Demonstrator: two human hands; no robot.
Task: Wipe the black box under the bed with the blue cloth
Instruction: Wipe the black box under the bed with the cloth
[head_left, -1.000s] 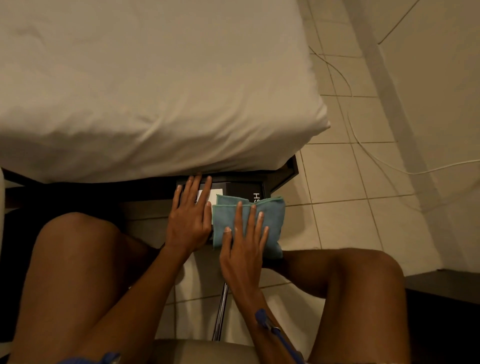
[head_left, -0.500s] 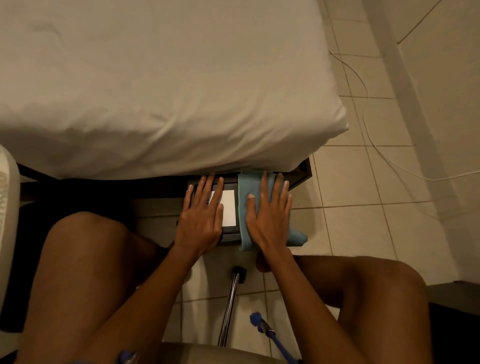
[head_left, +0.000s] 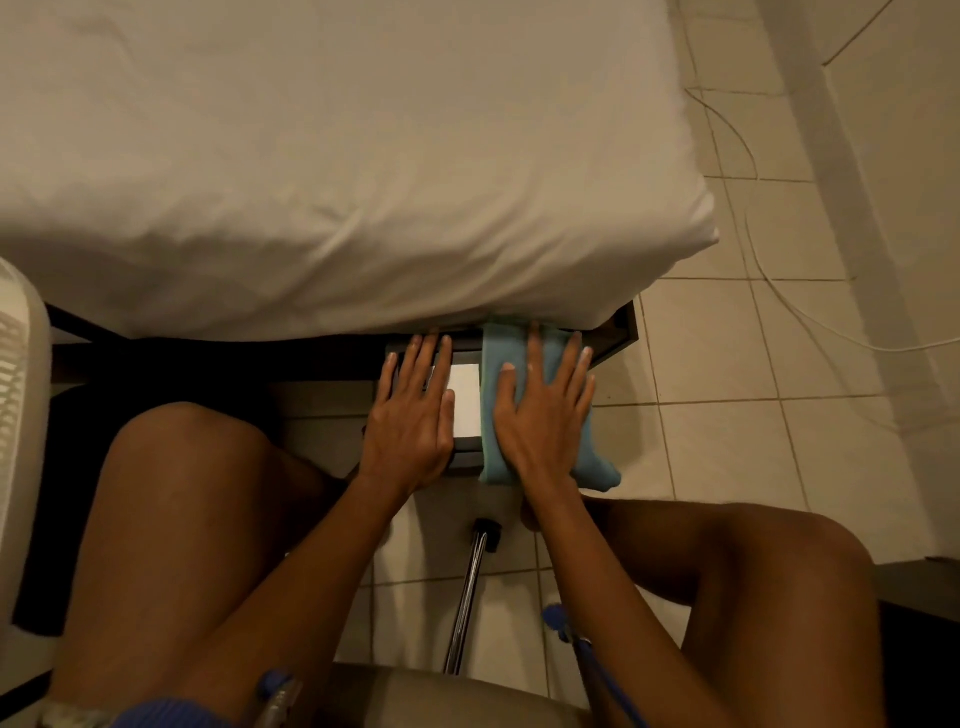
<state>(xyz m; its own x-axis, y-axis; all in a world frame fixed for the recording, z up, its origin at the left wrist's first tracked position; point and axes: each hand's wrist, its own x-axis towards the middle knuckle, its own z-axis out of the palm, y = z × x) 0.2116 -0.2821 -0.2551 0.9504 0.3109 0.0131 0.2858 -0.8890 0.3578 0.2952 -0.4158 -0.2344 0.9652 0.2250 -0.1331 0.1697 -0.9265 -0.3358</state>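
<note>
We see the right hand (head_left: 540, 415) flat, fingers straight, pressing the blue cloth (head_left: 498, 353) on the black box (head_left: 465, 452); cloth runs lengthwise under the bed (head_left: 332, 156). Left hand (head_left: 410, 415) flat, steadying beside it.

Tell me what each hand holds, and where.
Neither grips. Right hand presses flat on the middle of the blue cloth; left hand rests flat on the black box.

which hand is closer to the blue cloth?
Right. The right hand presses flat on the blue cloth; the left hand rests on the black box, left of it.
</note>
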